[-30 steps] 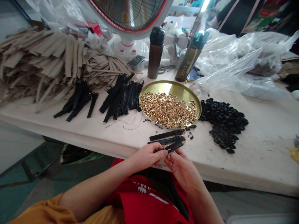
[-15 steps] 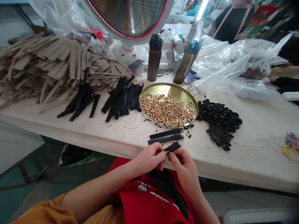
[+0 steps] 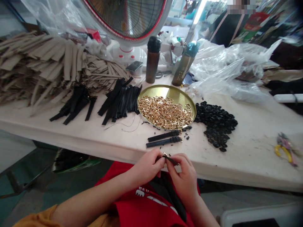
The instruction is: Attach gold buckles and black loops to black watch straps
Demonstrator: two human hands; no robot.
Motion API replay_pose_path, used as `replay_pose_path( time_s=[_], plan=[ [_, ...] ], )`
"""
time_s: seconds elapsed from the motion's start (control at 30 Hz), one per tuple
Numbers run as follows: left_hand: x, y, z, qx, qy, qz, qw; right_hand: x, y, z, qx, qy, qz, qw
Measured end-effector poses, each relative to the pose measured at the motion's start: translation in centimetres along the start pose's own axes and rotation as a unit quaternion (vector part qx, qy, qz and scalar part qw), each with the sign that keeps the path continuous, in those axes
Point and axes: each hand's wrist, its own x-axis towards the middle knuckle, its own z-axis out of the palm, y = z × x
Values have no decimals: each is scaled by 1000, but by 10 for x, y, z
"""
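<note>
My left hand (image 3: 148, 167) and my right hand (image 3: 183, 175) meet just below the table's front edge, both pinched on one black strap (image 3: 170, 160) with a small gold buckle (image 3: 164, 154) at its end. Two finished black straps (image 3: 163, 139) lie side by side on the table just above my hands. Behind them a round gold tray (image 3: 176, 93) holds a heap of gold buckles (image 3: 164, 112). A pile of small black loops (image 3: 216, 123) lies to the tray's right.
Loose black straps (image 3: 120, 99) and a second bunch (image 3: 74, 104) lie left of the tray, before a big heap of tan strips (image 3: 47, 66). A fan (image 3: 127, 19), two bottles (image 3: 151, 58), clear plastic bags (image 3: 227, 66) and yellow-handled pliers (image 3: 284, 148) also stand on the table.
My hands have drawn the strap down and toward me, off the table edge. The strap's end now tilts, with the gold buckle showing at my left fingertips. The view has shifted slightly.
</note>
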Motion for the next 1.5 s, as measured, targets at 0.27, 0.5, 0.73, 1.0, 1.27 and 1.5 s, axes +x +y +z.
replay_pose_path(
  time_s=[0.27,0.5,0.73,1.0,1.27,1.5],
  plan=[
    [35,1,-4,-31,-16,-3,999,18,1,-12,170,-70,123,975],
    [57,7,4,42,-87,5,995,48,45,-82,-80,25,88,993],
    [55,10,5,57,-64,1,996,97,82,-132,-496,57,10,866],
    [40,29,3,39,2,56,998,62,27,-84,118,-8,154,981],
    [18,23,2,149,29,115,982,26,1,-40,346,-42,217,912],
    [9,19,-1,164,27,85,982,13,0,-34,363,-51,236,900]
  ],
)
